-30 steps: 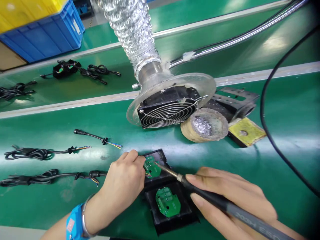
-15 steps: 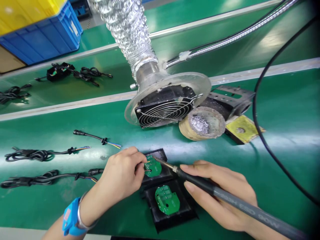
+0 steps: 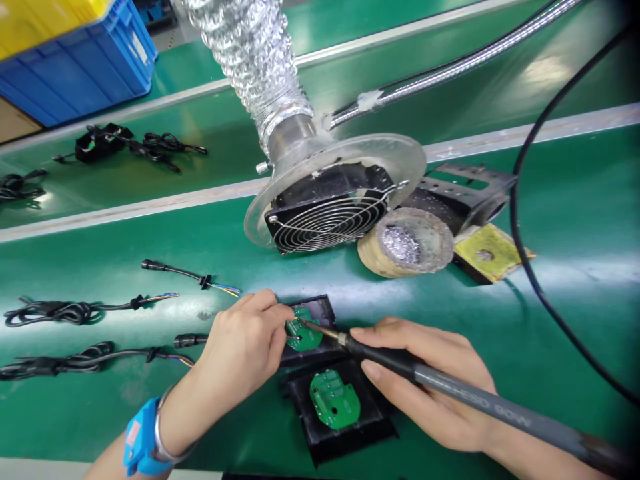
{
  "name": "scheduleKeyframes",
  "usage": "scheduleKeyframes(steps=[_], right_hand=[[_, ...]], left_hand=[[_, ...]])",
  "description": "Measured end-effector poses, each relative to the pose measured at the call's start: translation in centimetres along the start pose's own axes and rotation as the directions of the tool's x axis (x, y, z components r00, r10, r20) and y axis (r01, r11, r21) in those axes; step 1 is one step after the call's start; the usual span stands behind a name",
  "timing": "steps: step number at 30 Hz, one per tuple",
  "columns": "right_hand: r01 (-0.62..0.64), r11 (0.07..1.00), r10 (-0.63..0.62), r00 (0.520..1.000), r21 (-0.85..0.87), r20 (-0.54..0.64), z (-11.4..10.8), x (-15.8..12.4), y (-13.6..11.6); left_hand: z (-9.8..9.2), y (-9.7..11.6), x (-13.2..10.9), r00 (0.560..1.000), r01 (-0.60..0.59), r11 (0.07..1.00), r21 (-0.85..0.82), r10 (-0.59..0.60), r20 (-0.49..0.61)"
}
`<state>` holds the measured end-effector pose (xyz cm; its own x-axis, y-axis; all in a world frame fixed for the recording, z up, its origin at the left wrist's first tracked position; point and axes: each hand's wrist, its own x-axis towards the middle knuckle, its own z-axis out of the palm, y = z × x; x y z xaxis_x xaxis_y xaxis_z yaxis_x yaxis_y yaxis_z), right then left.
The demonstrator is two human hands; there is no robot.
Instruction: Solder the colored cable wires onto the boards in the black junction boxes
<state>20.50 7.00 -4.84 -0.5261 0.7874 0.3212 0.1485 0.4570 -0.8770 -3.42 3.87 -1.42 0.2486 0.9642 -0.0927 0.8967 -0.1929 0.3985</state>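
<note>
My right hand [image 3: 435, 380] grips a soldering iron [image 3: 460, 393] like a pen. The iron's tip reaches the upper part of the far green circuit board [image 3: 310, 339], close to my left fingers. My left hand [image 3: 247, 343], wearing a blue wrist strap [image 3: 141, 437], is closed in a pinch at that board's left edge. Thin wire ends show at its fingertips; most of the wire is hidden by the hand. This board lies in a black housing [image 3: 326, 308]. Nearer to me, a second green board [image 3: 336, 401] sits in another black housing [image 3: 345, 443].
Black cables [image 3: 65, 310] with bared coloured wires lie at the left. A fume extractor fan [image 3: 330, 223] hangs beyond my hands. Beside it stand a round pot [image 3: 375, 257] of metal shavings, an iron stand [image 3: 450, 200] and a yellow sponge [image 3: 487, 253]. A black cord [image 3: 515, 200] loops at the right.
The soldering iron's tip has moved left and slightly down across the far board, closer to my left fingertips. My left hand keeps its pinch nearly in place. The view has shifted slightly.
</note>
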Motion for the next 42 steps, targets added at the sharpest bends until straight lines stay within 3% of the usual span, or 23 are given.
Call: scheduleKeyframes(steps=[11, 19, 29, 33, 38, 42], right_hand=[[-0.018, 1.0, 0.018, 1.0, -0.002, 0.009, -0.1, 0.5, -0.2], [-0.007, 1.0, 0.007, 1.0, -0.011, -0.004, -0.2, 0.9, -1.0], [0.006, 0.999, -0.007, 1.0, -0.041, -0.009, -0.1, 1.1, -1.1], [0.126, 0.983, -0.129, 0.992, -0.135, -0.01, 0.2, 0.9, -1.3], [0.33, 0.87, -0.324, 0.943, -0.366, 0.079, 1.1, -0.1, -1.2], [0.314, 0.883, -0.317, 0.947, -0.349, 0.049, 1.0, -0.4, -1.3]], left_hand=[[0.4, 0.0, -0.2, 0.998, 0.055, 0.998, -0.037, -0.055, -0.006], [0.1, 0.9, -0.2, 0.999, -0.021, 0.98, 0.199, 0.028, -0.035], [0.1, 1.1, -0.2, 0.996, -0.075, 0.961, 0.267, 0.087, -0.032], [0.1, 1.4, -0.2, 0.997, -0.081, 0.961, 0.263, 0.081, 0.01], [0.2, 1.5, -0.3, 0.994, -0.104, 0.948, 0.301, 0.104, 0.014], [0.2, 1.6, -0.3, 0.995, -0.092, 0.94, 0.328, 0.098, -0.001]])
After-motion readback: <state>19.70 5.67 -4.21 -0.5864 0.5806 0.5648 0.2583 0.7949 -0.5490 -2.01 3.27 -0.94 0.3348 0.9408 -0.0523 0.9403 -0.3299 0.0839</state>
